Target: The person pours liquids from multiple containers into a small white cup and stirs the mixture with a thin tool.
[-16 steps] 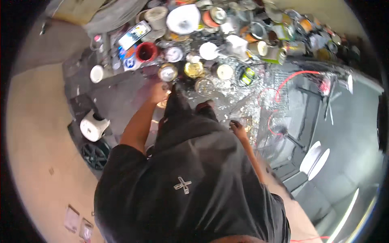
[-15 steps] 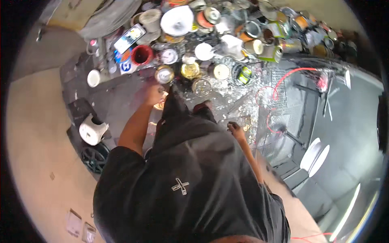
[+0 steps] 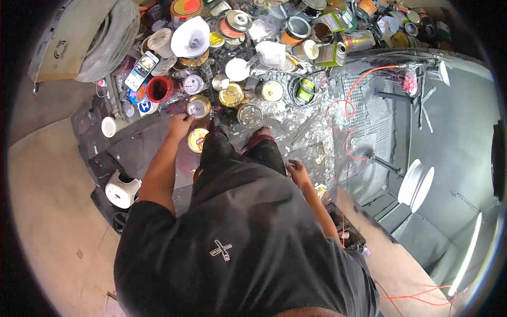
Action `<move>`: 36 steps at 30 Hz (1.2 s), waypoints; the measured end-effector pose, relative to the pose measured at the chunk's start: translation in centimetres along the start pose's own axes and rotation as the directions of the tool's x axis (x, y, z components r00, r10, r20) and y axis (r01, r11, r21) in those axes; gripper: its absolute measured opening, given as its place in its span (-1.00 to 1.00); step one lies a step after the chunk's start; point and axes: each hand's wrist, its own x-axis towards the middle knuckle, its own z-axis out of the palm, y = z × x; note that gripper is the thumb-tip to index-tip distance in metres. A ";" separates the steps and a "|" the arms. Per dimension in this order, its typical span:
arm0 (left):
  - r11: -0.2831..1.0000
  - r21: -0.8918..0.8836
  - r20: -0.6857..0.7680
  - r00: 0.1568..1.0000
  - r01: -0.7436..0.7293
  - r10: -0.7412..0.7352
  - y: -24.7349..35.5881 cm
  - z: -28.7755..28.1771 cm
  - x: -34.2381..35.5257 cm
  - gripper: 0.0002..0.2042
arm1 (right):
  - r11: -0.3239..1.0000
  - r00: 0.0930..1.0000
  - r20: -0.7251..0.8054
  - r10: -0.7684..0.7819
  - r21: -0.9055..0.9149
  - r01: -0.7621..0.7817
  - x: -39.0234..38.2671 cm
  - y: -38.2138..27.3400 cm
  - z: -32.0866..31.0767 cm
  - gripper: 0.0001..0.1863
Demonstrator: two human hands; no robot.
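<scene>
Toward the spattered floor's [image 3: 140, 153] left edge, the left hand [image 3: 180, 127] is resting at a gold-rimmed can [image 3: 198, 106] — clamped or not, I cannot tell — near a yellow-topped can [image 3: 198, 140]; rightward, the right hand [image 3: 298, 172] is hanging, fingers loosely curled, grip unclear.

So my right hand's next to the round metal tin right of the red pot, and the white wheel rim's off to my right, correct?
No, the head view shows your left hand next to the round metal tin right of the red pot. The white wheel rim is off to your right.
</scene>
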 end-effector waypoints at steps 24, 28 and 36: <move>0.742 -0.515 0.293 0.902 0.428 -0.317 16.6 10.1 -33.9 -0.49 | 0.897 0.756 -0.485 -0.439 -0.284 0.338 36.0 -35.2 -10.5 0.21; 0.763 -0.536 0.209 0.933 0.361 -0.294 18.2 10.9 -34.1 -0.54 | 0.844 0.659 -0.527 -0.536 -0.320 0.430 34.2 -34.8 -10.9 0.13; 0.861 -0.463 0.076 0.977 0.210 -0.197 26.4 2.7 -22.4 -0.53 | 0.767 0.772 -0.085 -0.630 0.084 0.636 22.4 -32.6 -19.0 -0.11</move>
